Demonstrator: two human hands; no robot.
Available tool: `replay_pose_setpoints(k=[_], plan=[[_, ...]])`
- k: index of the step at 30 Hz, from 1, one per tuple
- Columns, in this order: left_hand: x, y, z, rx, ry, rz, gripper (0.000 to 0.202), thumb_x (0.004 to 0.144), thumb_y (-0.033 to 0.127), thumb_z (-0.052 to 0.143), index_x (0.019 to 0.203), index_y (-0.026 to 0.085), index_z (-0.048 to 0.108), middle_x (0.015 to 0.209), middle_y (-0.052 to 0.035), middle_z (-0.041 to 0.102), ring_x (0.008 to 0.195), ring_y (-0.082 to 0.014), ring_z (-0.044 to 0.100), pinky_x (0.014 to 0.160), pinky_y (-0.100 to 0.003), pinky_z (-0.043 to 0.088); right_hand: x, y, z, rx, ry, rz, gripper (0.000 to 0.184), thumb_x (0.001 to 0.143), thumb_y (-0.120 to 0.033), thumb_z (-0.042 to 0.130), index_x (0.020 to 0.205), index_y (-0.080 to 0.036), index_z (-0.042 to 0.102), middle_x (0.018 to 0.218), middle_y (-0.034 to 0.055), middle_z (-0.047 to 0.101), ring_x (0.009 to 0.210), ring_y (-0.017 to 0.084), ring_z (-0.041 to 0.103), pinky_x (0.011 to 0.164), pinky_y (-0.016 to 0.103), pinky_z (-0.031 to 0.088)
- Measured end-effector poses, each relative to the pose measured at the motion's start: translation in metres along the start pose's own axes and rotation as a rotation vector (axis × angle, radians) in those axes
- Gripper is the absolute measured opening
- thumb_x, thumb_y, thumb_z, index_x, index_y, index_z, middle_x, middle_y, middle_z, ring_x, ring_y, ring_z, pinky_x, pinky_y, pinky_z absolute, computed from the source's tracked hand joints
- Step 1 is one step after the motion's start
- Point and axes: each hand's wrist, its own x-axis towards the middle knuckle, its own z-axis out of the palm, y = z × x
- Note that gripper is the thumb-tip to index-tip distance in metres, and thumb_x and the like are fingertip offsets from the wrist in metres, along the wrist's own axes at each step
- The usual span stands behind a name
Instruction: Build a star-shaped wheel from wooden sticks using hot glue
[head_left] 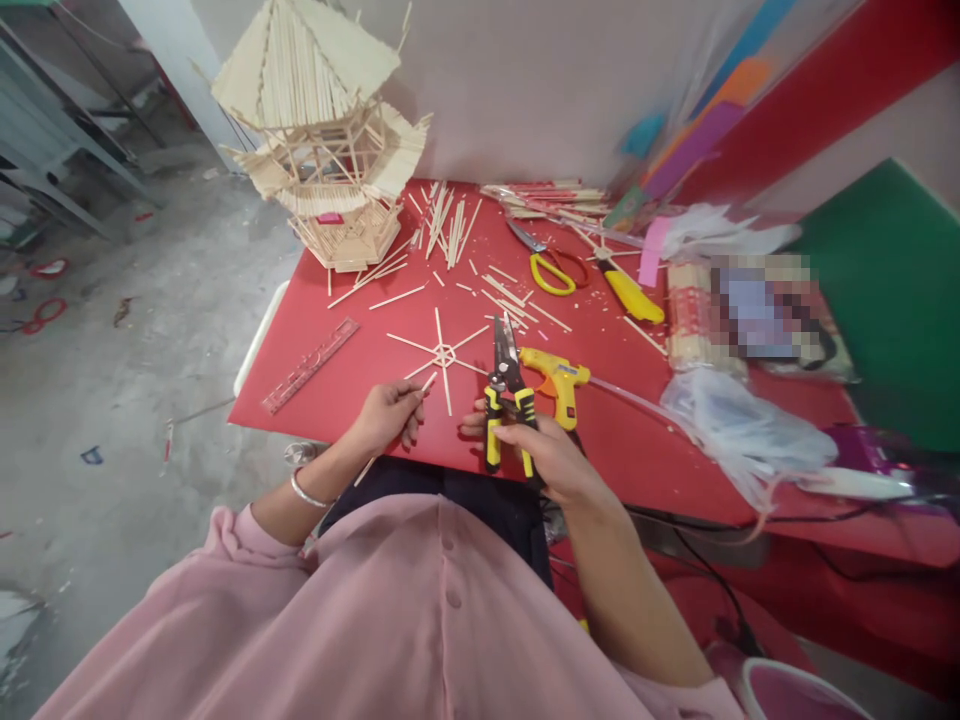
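Note:
My left hand [391, 415] pinches a thin wooden stick [429, 382] near the table's front edge; one end pokes out past the fingertips and the other shows below the wrist. In my right hand [551, 450] are pliers with black and yellow handles [495, 425], their jaws pointing away from me and slightly apart. Just beyond both hands lies a six-spoked star of sticks [444, 356] with a small hexagon at its centre. Right of the pliers, close to my right hand, rests a yellow glue gun [564, 385] with a clear glue stick in its back.
A pagoda model of sticks [322, 150] stands at the back left. A clear ruler [311, 365], loose sticks [450, 230], scissors [551, 270] and a yellow-handled cutter [630, 292] lie on the red table [360, 400]. Plastic bags [742, 430] and cables are at right.

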Motion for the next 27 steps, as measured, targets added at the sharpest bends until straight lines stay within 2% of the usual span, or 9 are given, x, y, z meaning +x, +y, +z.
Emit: replay_pose_setpoints(k=[4,8,12,14,17,19,22,27], plan=[[0.0,0.002,-0.004,0.014,0.053,0.001,0.02,0.092,0.03,0.063,0.101,0.012,0.06,0.052,0.0074,0.057,0.03,-0.008,0.047,0.032,-0.02,0.041,0.013,0.01,0.012,0.07,0.004,0.056,0.034,0.064,-0.025,0.073,0.098,-0.021,0.074,0.104,0.0081,0.078,0.107,0.028,0.072,0.096,0.045,0.057],[0.003,0.006,-0.014,0.041,0.095,0.036,0.022,0.092,0.028,0.061,0.108,0.012,0.06,0.054,0.0075,0.057,0.031,-0.0075,0.048,0.034,-0.02,0.042,0.026,0.015,0.028,0.112,-0.043,0.073,0.036,0.063,-0.024,0.072,0.098,-0.02,0.073,0.1,0.0081,0.077,0.107,0.028,0.072,0.095,0.044,0.057],[0.009,0.015,-0.022,0.197,0.158,0.097,0.014,0.093,0.026,0.055,0.1,0.015,0.06,0.059,0.0053,0.059,0.036,-0.0095,0.053,0.036,-0.02,0.038,0.038,0.018,0.037,0.119,-0.098,0.061,0.038,0.059,-0.024,0.071,0.097,-0.02,0.072,0.101,0.0074,0.077,0.102,0.028,0.073,0.089,0.043,0.059],[0.013,0.018,-0.023,0.389,0.225,0.224,0.013,0.093,0.025,0.052,0.09,0.017,0.061,0.063,0.0026,0.061,0.043,-0.0108,0.058,0.044,-0.022,0.043,0.04,0.02,0.036,0.099,-0.104,0.043,0.034,0.06,-0.025,0.071,0.094,-0.02,0.072,0.1,0.0073,0.077,0.097,0.027,0.073,0.089,0.042,0.058],[0.02,0.017,-0.02,0.732,0.369,0.51,0.016,0.09,0.021,0.053,0.081,0.017,0.065,0.075,-0.0032,0.067,0.065,-0.0144,0.064,0.065,-0.026,0.049,0.036,0.023,0.027,0.093,-0.081,-0.008,0.029,0.063,-0.027,0.072,0.091,-0.019,0.072,0.096,0.0072,0.078,0.09,0.025,0.074,0.088,0.042,0.058],[0.025,0.014,-0.015,0.886,0.426,0.603,0.016,0.09,0.02,0.055,0.081,0.017,0.068,0.082,-0.0063,0.069,0.075,-0.0172,0.064,0.073,-0.028,0.048,0.032,0.026,0.02,0.114,-0.068,-0.037,0.032,0.064,-0.027,0.072,0.096,-0.019,0.072,0.096,0.0066,0.078,0.087,0.023,0.074,0.087,0.042,0.059],[0.03,0.009,-0.007,0.973,0.466,0.563,0.018,0.092,0.021,0.054,0.089,0.018,0.071,0.088,-0.0072,0.072,0.079,-0.0189,0.064,0.074,-0.029,0.045,0.028,0.031,0.011,0.15,-0.055,-0.057,0.037,0.065,-0.028,0.074,0.101,-0.02,0.072,0.099,0.0058,0.078,0.085,0.023,0.074,0.087,0.044,0.059],[0.029,0.01,0.005,1.053,0.573,0.386,0.018,0.096,0.029,0.054,0.092,0.022,0.071,0.091,-0.0047,0.074,0.082,-0.0197,0.065,0.067,-0.029,0.04,0.03,0.035,0.008,0.152,-0.078,-0.041,0.037,0.065,-0.029,0.076,0.101,-0.021,0.072,0.102,0.0064,0.078,0.089,0.024,0.074,0.092,0.047,0.059]])
